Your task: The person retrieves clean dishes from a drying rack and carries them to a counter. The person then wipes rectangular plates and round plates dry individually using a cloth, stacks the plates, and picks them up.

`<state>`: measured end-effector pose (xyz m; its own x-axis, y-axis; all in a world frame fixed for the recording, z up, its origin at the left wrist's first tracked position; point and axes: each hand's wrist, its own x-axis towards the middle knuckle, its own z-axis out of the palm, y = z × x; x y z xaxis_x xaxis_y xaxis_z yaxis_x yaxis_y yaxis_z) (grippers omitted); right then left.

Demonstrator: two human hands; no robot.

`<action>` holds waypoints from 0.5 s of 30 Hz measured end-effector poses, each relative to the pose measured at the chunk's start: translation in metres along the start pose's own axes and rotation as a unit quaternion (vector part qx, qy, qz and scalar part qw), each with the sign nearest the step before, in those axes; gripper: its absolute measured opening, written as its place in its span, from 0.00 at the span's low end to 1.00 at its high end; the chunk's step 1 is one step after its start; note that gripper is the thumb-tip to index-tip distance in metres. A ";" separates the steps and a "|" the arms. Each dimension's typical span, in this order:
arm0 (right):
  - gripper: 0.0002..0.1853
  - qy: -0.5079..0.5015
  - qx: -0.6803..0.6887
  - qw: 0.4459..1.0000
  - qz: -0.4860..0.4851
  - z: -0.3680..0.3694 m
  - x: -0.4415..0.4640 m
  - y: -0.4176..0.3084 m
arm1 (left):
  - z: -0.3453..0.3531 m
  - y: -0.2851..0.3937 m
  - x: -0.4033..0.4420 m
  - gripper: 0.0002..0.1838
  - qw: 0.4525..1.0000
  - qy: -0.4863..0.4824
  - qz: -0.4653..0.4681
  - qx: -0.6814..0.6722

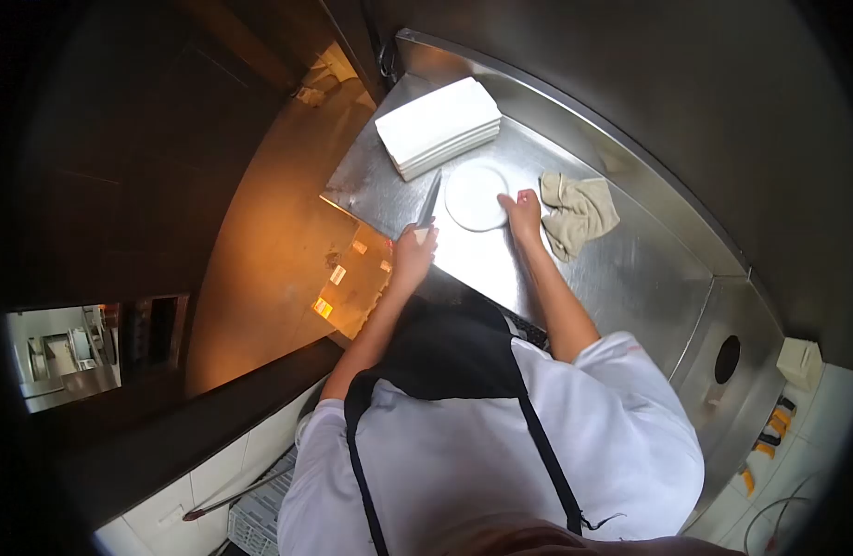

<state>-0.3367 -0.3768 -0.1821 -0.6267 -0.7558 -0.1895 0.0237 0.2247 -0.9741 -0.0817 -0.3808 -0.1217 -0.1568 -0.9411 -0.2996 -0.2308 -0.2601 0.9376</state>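
Observation:
My left hand is closed around the light handle of a knife, its blade pointing away from me over the steel counter's left edge. My right hand grips the right rim of a round white plate, thumb on the edge and fingers curled. Whether the plate rests flat or is slightly raised, I cannot tell. Just beyond the knife tip stands a stack of white rectangular plates. To the right of my right hand lies a crumpled beige cloth.
The steel counter has a raised back edge and a round dark hole at right. Yellow-and-black handles line the right wall below a white box. A grey plastic crate sits low on the left.

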 end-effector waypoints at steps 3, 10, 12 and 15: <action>0.20 -0.033 0.073 0.995 0.061 -0.003 -0.031 -0.019 | 0.006 0.033 0.018 0.23 0.990 -0.043 -0.036 0.132; 0.18 -0.104 0.234 0.958 0.126 0.008 -0.072 -0.116 | -0.027 0.080 0.025 0.30 0.996 -0.003 0.080 0.047; 0.17 -0.106 0.256 0.954 0.112 0.027 -0.070 -0.142 | -0.035 0.090 0.047 0.32 0.985 -0.002 0.152 -0.081; 0.16 -0.118 0.217 0.964 0.095 0.062 -0.061 -0.177 | -0.090 0.134 0.082 0.26 0.972 -0.185 -0.105 -0.095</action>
<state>-0.2547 -0.4087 -0.0059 -0.3850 -0.8572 -0.3420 0.4762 0.1328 -0.8692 -0.0393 -0.5124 -0.0052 -0.4688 -0.7295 -0.4981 -0.1185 -0.5069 0.8538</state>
